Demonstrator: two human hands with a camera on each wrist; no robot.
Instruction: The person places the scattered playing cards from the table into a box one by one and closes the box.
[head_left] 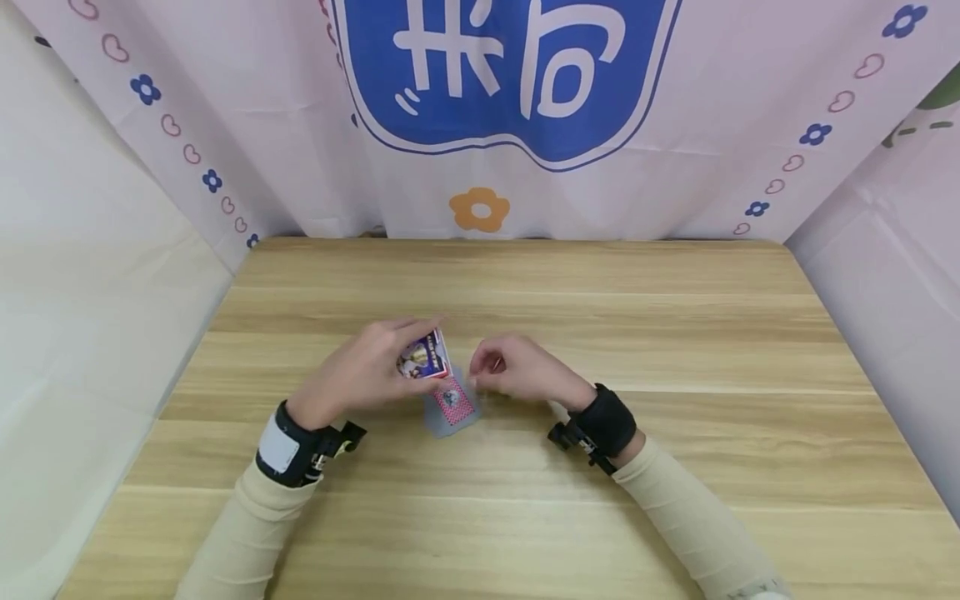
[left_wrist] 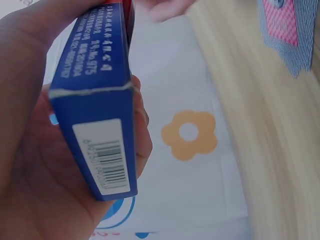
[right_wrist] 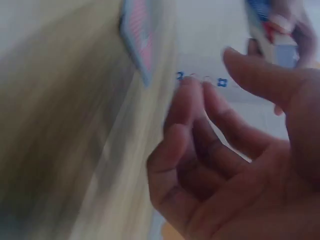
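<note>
clasping blue box (left_wrist: 97, 137) in left grip (head_left: 369, 362), right grip (head_left: 525, 369) loosely curled

The playing-card box (left_wrist: 95, 107) in the left hand (head_left: 367, 367) looks like printed cardboard, smooth-faced, one edge worn pale; its barcode patch (left_wrist: 102, 156) looks matt and papery. Between that hand and the right hand (head_left: 528, 368), the playing cards (head_left: 453, 402) look smooth and flat. Beneath both hands, the tabletop (head_left: 525, 517) shows wood grain with a soft sheen. Beyond them hangs a creased cloth curtain (head_left: 675, 196). Behind the right hand, a matt black fabric wristband (head_left: 609, 417) meets a wrinkled cloth sleeve (head_left: 690, 508).
</note>
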